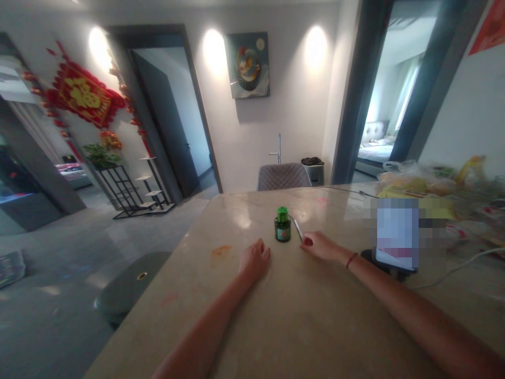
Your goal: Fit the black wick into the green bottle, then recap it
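A small dark green glass bottle [283, 232] with a bright green ribbed cap stands upright on the table. Just right of it, my right hand [319, 246] pinches the lower end of a slim silvery tool [298, 229]. The tool slants up and left toward the bottle's cap, with a thin dark tip; its exact kind is too blurred to tell. My left hand [254, 259] rests on the tabletop, left of and nearer than the bottle. Its fingers are curled in, apart from the bottle, and nothing shows in them.
The pale table [276, 326] carries a phone [397, 234] on a stand at right, with cables and a pile of plastic bags [426, 181] behind. A grey chair [284, 176] stands at the far edge, a green stool [134, 284] at left.
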Tool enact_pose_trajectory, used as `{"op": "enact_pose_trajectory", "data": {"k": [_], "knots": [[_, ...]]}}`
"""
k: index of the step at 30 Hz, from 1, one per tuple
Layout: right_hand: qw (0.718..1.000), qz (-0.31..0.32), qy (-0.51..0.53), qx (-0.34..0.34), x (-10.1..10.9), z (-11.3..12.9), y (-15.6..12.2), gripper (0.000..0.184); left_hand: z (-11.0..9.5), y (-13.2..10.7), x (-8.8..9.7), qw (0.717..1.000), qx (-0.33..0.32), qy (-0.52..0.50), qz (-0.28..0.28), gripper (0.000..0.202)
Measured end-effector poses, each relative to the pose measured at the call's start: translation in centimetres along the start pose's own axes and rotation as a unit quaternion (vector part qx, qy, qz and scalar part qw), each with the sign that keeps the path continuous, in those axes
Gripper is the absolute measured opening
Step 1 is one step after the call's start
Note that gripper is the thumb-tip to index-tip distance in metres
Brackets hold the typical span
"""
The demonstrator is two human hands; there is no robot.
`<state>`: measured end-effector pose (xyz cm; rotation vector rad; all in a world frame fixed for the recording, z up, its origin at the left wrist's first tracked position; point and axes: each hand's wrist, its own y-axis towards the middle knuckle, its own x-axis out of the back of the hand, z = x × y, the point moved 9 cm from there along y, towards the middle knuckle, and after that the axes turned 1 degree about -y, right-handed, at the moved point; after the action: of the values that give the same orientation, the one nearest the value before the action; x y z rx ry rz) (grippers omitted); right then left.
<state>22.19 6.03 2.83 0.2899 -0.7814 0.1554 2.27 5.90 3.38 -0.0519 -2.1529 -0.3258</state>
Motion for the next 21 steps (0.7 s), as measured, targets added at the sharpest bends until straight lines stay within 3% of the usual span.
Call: {"op": "enact_pose_trajectory", "data": {"k": [2,3,5,7,8,10,12,13,15,17,19,21], "knots": [[0.983,0.036,0.176,-0.025,-0.7,0.4,-0.9,0.046,0.0,0.3,-0.1,0.986,0.026,-0.161,0.047,0.053],[0.958,0.066,0.278,-0.040,-1.4,0.7,-1.3,0.053,-0.4,0.2,-0.8,0.957,0.036,-0.269,0.107,0.058],[0.879,0.140,0.451,-0.065,-3.0,1.6,-2.2,0.062,-2.0,-0.6,-2.0,0.861,0.038,-0.452,0.231,0.066],[0.806,0.209,0.547,-0.083,-4.7,2.4,-3.2,0.066,-3.2,-1.9,-3.0,0.779,0.050,-0.532,0.329,0.069],[0.780,0.234,0.573,-0.094,-5.5,2.6,-3.6,0.067,-3.5,-2.5,-3.6,0.752,0.061,-0.544,0.368,0.069],[0.749,0.261,0.597,-0.119,-6.7,2.5,-4.3,0.068,-3.5,-3.5,-4.7,0.727,0.087,-0.541,0.414,0.069],[0.741,0.267,0.600,-0.136,-7.4,2.3,-4.5,0.069,-2.9,-3.5,-5.6,0.738,0.109,-0.520,0.417,0.068],[0.745,0.269,0.594,-0.139,-7.6,2.3,-4.6,0.069,-2.4,-3.2,-5.8,0.753,0.116,-0.509,0.399,0.068],[0.770,0.265,0.565,-0.136,-7.4,2.4,-4.1,0.070,-0.8,-1.6,-5.4,0.806,0.120,-0.493,0.304,0.066],[0.826,0.228,0.499,-0.128,-6.2,2.3,-2.8,0.068,1.7,0.4,-3.1,0.868,0.117,-0.470,0.110,0.061],[0.901,0.147,0.392,-0.114,-3.9,2.1,-0.6,0.059,3.8,0.9,-0.7,0.899,0.114,-0.416,-0.070,0.047],[0.956,0.059,0.277,-0.069,-1.0,2.9,1.8,0.043,4.3,0.8,0.2,0.913,0.099,-0.370,-0.138,0.033]]}}
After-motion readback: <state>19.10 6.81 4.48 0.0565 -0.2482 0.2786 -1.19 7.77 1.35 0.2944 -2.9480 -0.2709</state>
